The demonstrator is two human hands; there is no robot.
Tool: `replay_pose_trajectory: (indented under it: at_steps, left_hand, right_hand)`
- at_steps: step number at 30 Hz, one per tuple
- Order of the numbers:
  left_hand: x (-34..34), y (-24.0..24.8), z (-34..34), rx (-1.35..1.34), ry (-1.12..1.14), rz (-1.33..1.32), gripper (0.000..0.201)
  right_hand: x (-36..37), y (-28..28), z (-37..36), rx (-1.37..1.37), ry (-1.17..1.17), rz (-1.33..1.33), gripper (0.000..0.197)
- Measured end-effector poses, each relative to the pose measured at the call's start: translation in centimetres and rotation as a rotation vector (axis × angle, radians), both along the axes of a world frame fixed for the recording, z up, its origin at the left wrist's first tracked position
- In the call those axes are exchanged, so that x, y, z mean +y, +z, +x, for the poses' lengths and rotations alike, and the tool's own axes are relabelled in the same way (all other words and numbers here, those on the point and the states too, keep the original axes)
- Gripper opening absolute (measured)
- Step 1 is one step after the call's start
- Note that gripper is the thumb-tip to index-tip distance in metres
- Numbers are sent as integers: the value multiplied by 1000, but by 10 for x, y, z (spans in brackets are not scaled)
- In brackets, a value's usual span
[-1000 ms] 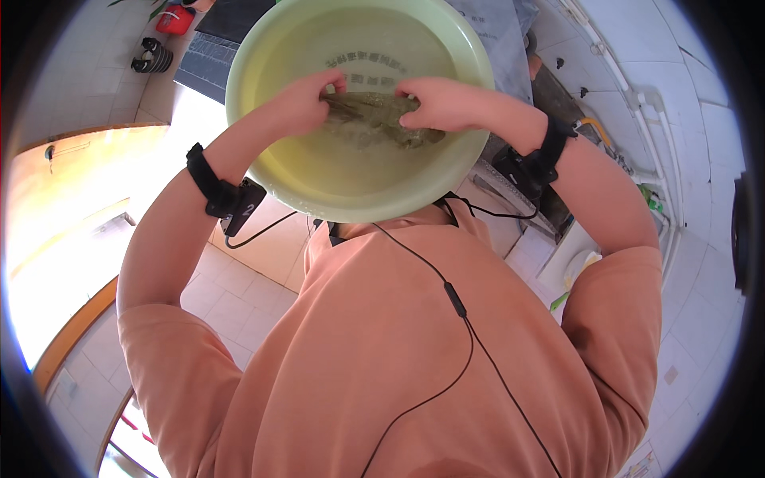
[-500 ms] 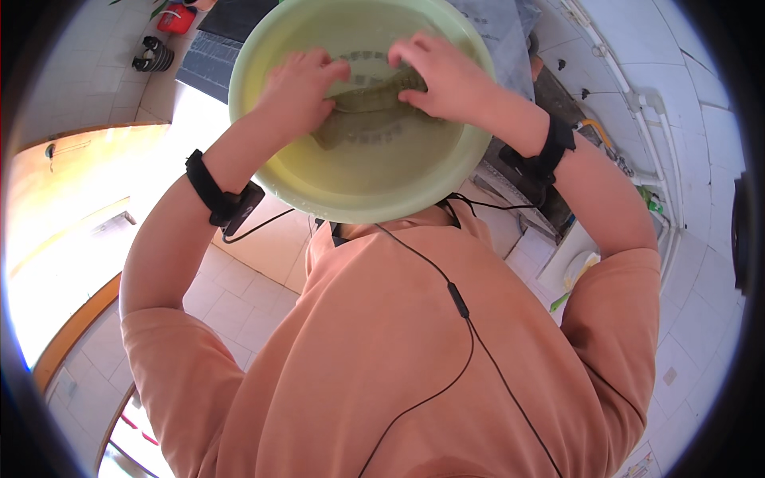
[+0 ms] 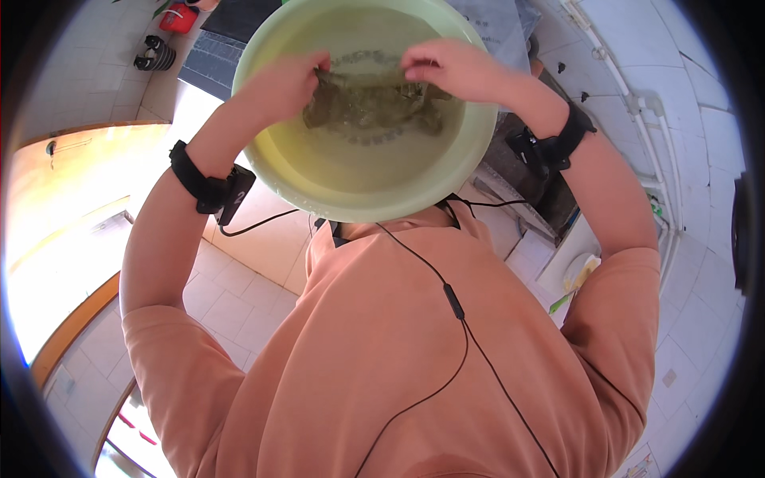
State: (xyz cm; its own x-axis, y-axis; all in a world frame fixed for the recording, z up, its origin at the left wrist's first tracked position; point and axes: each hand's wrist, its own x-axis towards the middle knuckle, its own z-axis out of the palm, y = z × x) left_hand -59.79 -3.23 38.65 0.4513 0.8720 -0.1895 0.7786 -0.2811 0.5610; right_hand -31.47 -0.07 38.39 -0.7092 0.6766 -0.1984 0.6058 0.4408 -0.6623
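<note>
Black wristbands [image 3: 192,180] accompany a peach short-sleeved shirt [image 3: 374,334] crossed by a forked cable [image 3: 453,301].

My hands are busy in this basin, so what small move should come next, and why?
Perhaps bring your left hand and right hand together to rub the greenish-brown cloth: each seems to grip one end, and it spreads between them in the pale green basin.

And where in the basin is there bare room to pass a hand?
Open water lies between the cloth and the near rim of the basin. It is crowded where the left hand and right hand grip the cloth.
</note>
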Motion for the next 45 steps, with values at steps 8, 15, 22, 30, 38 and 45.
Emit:
replay_pose_trajectory:
  at_steps: [8, 15, 22, 30, 38, 45]
  left_hand:
    - [11, 50, 6, -20, 91, 340, 16]
    - [-19, 45, -24, 29, -197, 337, 11]
    - [-34, 36, -15, -35, -129, -47, 11]
    - [-10, 0, -13, 72, -88, -41, 18]
    - [21, 35, -8, 70, 137, 309, 17]
    - [-10, 82, -12, -98, 128, 436, 18]
  right_hand:
    - [12, 31, 5, 317, -83, 328, 15]
    - [-33, 48, 5, 213, 165, 182, 17]
    - [-51, 36, -1, 122, 115, -143, 17]
    - [-21, -10, 0, 75, -84, 39, 22]
    - [12, 20, 1, 215, -177, 498, 18]
    - [-20, 75, 7, 348, -91, 481, 11]
